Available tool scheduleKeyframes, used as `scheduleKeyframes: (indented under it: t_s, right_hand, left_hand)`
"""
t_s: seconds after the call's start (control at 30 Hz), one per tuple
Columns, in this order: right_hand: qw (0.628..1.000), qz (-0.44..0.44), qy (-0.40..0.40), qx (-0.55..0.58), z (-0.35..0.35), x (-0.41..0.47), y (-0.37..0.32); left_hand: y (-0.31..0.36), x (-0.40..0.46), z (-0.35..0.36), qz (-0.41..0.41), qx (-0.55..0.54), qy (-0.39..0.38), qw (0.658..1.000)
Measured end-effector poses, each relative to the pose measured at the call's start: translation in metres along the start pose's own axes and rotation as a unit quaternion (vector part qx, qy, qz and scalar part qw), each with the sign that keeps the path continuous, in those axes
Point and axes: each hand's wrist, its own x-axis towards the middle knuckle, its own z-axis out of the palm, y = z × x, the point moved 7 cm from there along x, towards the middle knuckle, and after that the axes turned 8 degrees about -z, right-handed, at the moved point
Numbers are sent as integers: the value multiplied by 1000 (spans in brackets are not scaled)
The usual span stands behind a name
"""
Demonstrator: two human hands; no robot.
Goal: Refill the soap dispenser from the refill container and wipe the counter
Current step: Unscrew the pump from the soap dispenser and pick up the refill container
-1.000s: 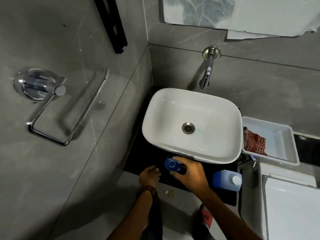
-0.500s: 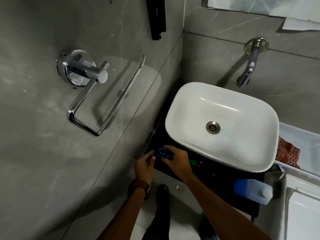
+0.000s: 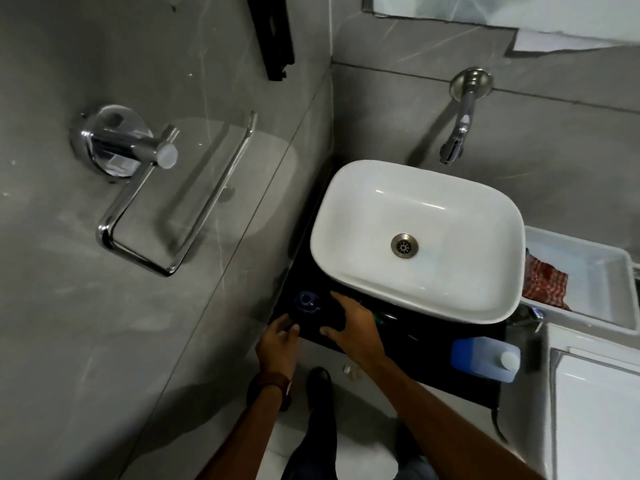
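Note:
The soap dispenser [image 3: 306,302] has a blue top and a dark body, and stands on the black counter [image 3: 420,344] at its left end, in front of the basin. My left hand [image 3: 278,339] curls against its lower body from the left. My right hand [image 3: 355,325] hovers just right of it, fingers spread, holding nothing. The refill container [image 3: 479,358], a blue jug with a white cap, lies at the counter's right end. A red checked cloth [image 3: 544,283] lies in a white tray [image 3: 588,252] to the right of the basin.
A white basin [image 3: 415,202] fills most of the counter, with a wall tap [image 3: 456,140] above it. A chrome towel ring [image 3: 138,188] juts from the left wall. A white fixture [image 3: 595,417] stands at the lower right. My legs and shoes are on the floor below.
The camera has swung left and closer. My right hand has come off the dispenser's blue top and opened to its right. My left hand stays at the dispenser's base.

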Motion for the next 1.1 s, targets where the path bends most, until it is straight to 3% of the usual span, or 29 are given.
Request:
scheduleKeyframes:
  t_s: [0.1,0.27,0.47,0.63,0.73,0.87,1.1]
  right_hand:
    - [999,19,-28,-18,-12,-38,22]
    - [995,74,-55,-28,-43,-114,71]
    - [983,176,42,-15,-113,-189,130]
    - [949,243,198,-18,-178,-234,156]
    - [940,237,241,48,-207,-230,156]
    - [960,165,202,100,-218,-205,145]
    - [962,125,214,112,-223,-192,144]
  left_hand:
    - [-24,-13,11,-16,39,-26,999]
    - [-36,-49,65,31,122,-124,984]
    - [6,-107,161,151,191,-242,939]
    - [37,-155,223,211,194,-325,901]
    - [47,-176,246,232,195,-371,877]
    - [55,-192,260,265,225,-378,858]
    - [61,-200,263,244,197,-393,864]
